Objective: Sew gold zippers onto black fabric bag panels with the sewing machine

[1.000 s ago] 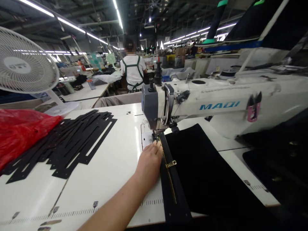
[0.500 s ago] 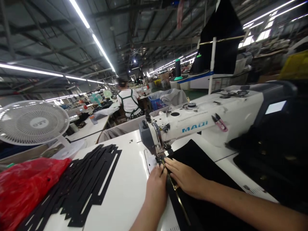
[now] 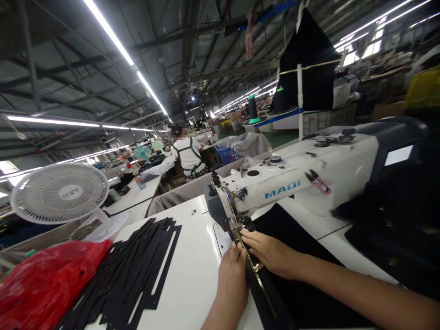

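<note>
A gold-toothed zipper with a gold slider runs along black fabric to the presser foot of a white sewing machine. My left hand has its fingers curled together on the fabric's left edge, just in front of the foot; the fingertips are partly hidden. On the other side of the zipper, my right hand lies flat, fingers stretched toward the foot, pressing on the cloth. The needle tip cannot be made out.
Slotted black strips lie in a pile on the left of the white table, beside a red plastic bag. Behind them stands a white fan. Pink thread snips rest against the machine's arm. A person sits farther ahead.
The view has shifted, so the scene sits slightly lower and mostly farther right. Both hands keep about the same places on the fabric near the presser foot.
</note>
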Demonstrator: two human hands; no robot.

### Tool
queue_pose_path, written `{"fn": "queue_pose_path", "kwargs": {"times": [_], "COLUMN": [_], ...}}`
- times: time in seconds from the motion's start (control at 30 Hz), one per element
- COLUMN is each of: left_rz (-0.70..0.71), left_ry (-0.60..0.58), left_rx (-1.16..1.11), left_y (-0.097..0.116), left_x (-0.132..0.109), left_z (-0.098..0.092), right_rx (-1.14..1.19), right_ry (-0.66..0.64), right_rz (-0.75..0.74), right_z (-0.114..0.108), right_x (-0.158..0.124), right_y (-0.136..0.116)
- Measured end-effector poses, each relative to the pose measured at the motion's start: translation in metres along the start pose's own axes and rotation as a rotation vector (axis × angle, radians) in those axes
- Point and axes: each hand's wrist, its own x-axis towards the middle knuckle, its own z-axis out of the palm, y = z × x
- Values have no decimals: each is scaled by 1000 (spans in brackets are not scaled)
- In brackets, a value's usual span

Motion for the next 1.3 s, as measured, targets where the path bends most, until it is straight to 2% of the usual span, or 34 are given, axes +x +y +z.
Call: {"fn": "queue_pose_path", "kwargs": {"times": [0.1,0.17,0.3,0.37,0.43,0.6,0.7,0.8,0.9,1.03,1.17,1.3], "left_rz": [4,26,48,11,-27,-79,-96,-84,-24,77,67,31], "left_ry": [-16,-18,-25,-19,-2,19,-7,-41,-55,0,38,40], "left_rx": [7,5,16,18,1,-79,-76,-15,82,146,130,42], "left_y": [2,3,8,13,19,27,27,24,17,3,-7,-8], "left_x": [-7,-15,-33,-38,-40,-36,-35,-36,-37,-37,-33,-23], "left_z": [-2,-2,-1,-3,-6,-14,-16,-12,-4,10,17,14], "right_rx": [-74,-122,-295,-368,-343,-132,-173,-207,-210,-211,-206,-218], "right_ry": [54,74,148,171,149,58,203,353,364,432,461,487], "right_rz": [-38,-110,-342,-339,-291,-221,-162,-194,-258,-251,-264,-258], "right_z": [-12,-6,38,59,68,42,33,34,34,34,34,35], "right_x": [-22,-45,-82,-90,-94,-91,-81,-72,-69,-67,-58,-49], "right_y": [-19,-33,-39,-33,-27,-38,-52,-60,-61,-58,-53,-47]}}
